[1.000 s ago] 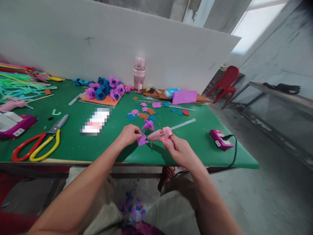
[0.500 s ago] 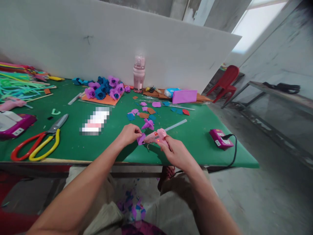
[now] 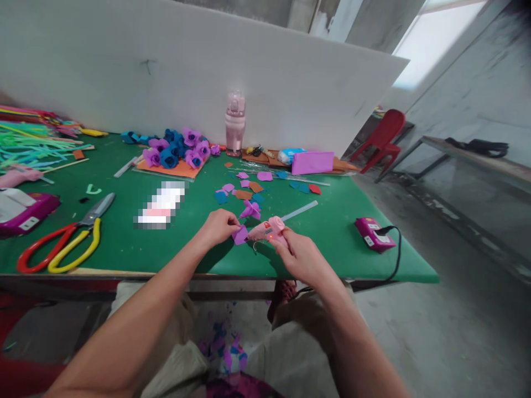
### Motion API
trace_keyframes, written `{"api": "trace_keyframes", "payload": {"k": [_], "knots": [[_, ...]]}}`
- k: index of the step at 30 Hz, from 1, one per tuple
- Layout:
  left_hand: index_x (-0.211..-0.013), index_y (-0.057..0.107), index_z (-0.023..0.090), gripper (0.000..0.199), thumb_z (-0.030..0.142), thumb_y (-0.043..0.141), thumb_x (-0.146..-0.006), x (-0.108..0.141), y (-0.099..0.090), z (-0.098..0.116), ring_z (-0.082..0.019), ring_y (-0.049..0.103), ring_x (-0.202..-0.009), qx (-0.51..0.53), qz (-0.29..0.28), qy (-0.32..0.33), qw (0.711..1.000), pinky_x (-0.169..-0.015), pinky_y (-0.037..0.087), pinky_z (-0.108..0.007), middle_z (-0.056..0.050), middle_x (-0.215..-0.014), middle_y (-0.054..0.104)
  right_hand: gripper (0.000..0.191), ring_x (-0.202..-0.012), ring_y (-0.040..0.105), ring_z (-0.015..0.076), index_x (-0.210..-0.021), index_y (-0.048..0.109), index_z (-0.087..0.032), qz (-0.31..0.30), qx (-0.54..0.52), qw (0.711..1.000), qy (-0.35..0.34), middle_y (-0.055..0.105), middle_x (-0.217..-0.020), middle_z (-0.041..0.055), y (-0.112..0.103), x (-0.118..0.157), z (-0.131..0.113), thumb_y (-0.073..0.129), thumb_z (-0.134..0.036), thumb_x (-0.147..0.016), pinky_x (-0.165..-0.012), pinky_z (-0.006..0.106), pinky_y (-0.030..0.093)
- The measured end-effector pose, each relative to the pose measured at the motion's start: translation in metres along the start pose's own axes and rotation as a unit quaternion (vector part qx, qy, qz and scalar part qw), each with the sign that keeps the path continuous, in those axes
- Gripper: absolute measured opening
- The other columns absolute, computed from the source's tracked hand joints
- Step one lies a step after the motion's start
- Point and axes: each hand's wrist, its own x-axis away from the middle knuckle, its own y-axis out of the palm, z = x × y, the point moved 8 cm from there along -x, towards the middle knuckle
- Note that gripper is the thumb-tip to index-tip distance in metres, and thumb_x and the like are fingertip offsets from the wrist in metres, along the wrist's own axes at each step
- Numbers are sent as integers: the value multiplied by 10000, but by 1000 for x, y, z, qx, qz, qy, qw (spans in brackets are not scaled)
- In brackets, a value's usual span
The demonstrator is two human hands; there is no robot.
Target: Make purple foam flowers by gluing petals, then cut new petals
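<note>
one purple piece [image 3: 239, 236] sits pinched in the left hand [image 3: 219, 228] near the front edge of the bench [image 3: 166, 260], the right hand [image 3: 306, 257], apart, clamped on a pink glue gun [image 3: 264, 229], nozzle at the piece: likely gluing, next calling for a steady squeeze.

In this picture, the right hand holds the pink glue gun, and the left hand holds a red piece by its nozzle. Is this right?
Not quite: the piece in the left hand is purple, not red, as the head view shows. The right hand does hold the pink glue gun, with its nozzle by that piece.
</note>
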Motion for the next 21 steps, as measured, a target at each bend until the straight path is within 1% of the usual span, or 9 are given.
{"api": "trace_keyframes", "payload": {"k": [3, 6, 9, 11, 12, 14, 16, 19, 21], "knots": [[-675, 724, 164, 119, 213, 618, -696, 0, 0, 0, -154, 612, -638, 9, 4, 2, 1000, -573, 381, -241, -25, -653, 701, 286, -651, 572, 180, -871, 558, -163, 14, -10, 1000, 9, 662, -800, 86, -5, 1, 4, 376, -379, -918, -568, 258, 324], [-663, 721, 169, 112, 221, 625, -690, -1, -1, -1, -158, 609, -632, 13, 10, 3, 1000, -569, 377, -246, -25, -646, 698, 292, -612, 542, 162, -819, 562, -172, 46, -32, 998, 22, 642, -734, 63, -13, 3, 12, 395, -397, -903, -555, 256, 328], [-649, 716, 176, 111, 230, 625, -683, -1, 0, -3, -162, 604, -635, 23, 9, 1, 1000, -569, 374, -251, -25, -644, 695, 316, -538, 491, 133, -750, 558, -179, 50, -107, 992, 45, 591, -622, 23, -16, 4, 23, 417, -428, -884, -514, 244, 339], [-651, 713, 172, 116, 237, 620, -678, -1, 0, -4, -163, 595, -637, 46, 9, -3, 999, -573, 375, -252, -24, -638, 689, 358, -469, 445, 110, -723, 557, -178, 10, -213, 974, 72, 536, -539, -9, -7, 2, 33, 432, -483, -864, -470, 231, 344], [-658, 711, 167, 121, 240, 616, -677, -1, -1, -4, -160, 588, -636, 66, 9, -4, 998, -578, 378, -252, -23, -637, 684, 381, -443, 422, 100, -720, 560, -174, -16, -275, 957, 87, 518, -520, -19, -1, 1, 38, 446, -515, -847, -452, 226, 346], [-663, 699, 158, 124, 240, 607, -674, 0, -2, -4, -147, 564, -616, 124, 7, -10, 992, -582, 381, -248, -16, -627, 666, 415, -428, 392, 82, -737, 574, -162, -59, -385, 915, 110, 539, -553, -16, 11, -1, 45, 498, -567, -795, -436, 219, 353], [-663, 681, 154, 120, 242, 601, -673, 2, -1, -4, -120, 510, -546, 183, -5, -23, 983, -545, 362, -241, 4, -582, 624, 436, -444, 393, 77, -769, 594, -150, -80, -443, 884, 128, 577, -602, 0, 18, -3, 53, 551, -584, -749, -441, 215, 351], [-678, 641, 148, 121, 266, 614, -679, 7, 0, -5, -66, 336, -403, 262, -34, -60, 963, -427, 239, -222, 52, -467, 477, 464, -450, 408, 86, -804, 610, -134, -75, -451, 875, 157, 547, -531, -9, 19, -6, 72, 567, -590, -730, -429, 207, 298], [-699, 606, 143, 154, 291, 646, -678, 10, 0, -7, -41, 231, -368, 321, -55, -82, 942, -393, 138, -211, 83, -432, 365, 464, -442, 397, 85, -786, 596, -136, -35, -438, 881, 179, 520, -510, -24, 12, -9, 92, 559, -595, -721, -428, 207, 266]]}}
